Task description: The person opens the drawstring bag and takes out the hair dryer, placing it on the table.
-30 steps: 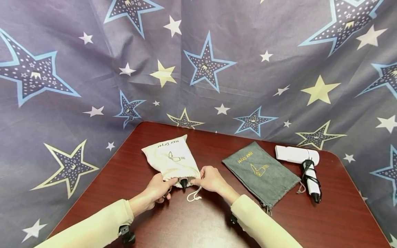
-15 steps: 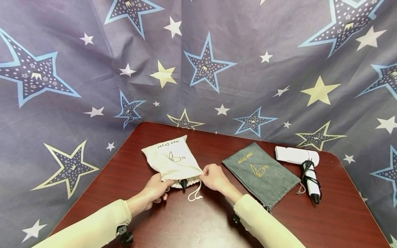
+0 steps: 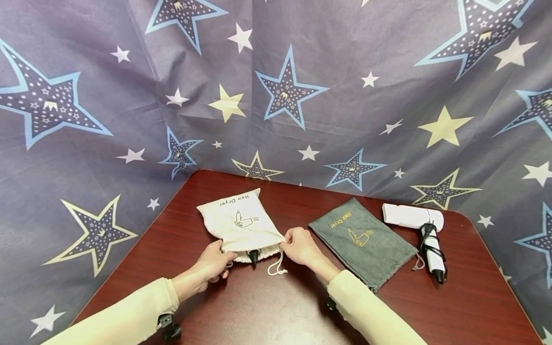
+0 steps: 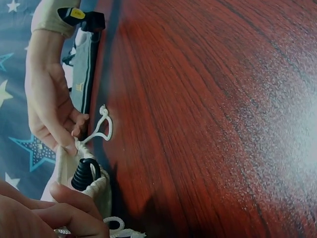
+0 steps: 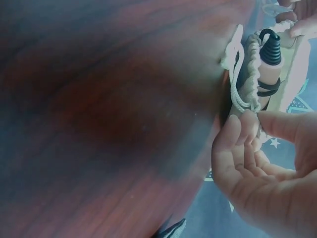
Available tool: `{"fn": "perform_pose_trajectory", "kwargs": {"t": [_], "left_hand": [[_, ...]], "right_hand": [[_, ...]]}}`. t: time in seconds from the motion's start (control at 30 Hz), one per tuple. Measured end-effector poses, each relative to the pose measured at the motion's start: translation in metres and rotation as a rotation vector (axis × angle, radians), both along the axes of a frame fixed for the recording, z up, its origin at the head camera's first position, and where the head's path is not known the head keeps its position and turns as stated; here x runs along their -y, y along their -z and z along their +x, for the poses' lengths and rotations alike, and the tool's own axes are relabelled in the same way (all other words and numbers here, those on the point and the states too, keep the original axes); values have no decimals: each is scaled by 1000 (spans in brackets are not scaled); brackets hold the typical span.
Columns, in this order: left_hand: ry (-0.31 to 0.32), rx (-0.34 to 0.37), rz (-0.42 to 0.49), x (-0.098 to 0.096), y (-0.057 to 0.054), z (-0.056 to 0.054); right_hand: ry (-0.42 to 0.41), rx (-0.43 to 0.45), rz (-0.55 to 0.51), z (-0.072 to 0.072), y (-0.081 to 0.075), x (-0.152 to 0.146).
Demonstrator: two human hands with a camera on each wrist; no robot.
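Cream drawstring bag lies on the reddish table, left of the grey bag, its mouth toward the person. From where I stand, the left hand pinches one corner of that mouth and the right hand the other, thumb pressed to fingers, with a black ribbed tip poking out between them. To do this well, I'd hold both corners evenly apart and lift the hem so the cloth slides past the tip without catching; the loose cord should hang free of the opening.
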State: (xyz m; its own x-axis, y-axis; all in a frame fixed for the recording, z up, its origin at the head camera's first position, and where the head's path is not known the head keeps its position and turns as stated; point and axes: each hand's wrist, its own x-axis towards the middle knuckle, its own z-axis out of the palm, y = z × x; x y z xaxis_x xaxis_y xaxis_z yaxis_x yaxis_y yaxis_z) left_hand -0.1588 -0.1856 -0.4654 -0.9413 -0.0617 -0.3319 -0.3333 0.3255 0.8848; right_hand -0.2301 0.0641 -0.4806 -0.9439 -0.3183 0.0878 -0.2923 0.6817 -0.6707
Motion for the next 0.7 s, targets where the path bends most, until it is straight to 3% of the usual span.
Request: {"fn": "perform_pose_trajectory", "kwargs": {"t": [0.67,0.7], "left_hand": [[-20,-18,-65,11,6,3],[-24,-21,-69,11,6,3]], "right_hand": [[-19,-49,63,0,0,-1],[-40,-71,48,-5,9,-4]]}}
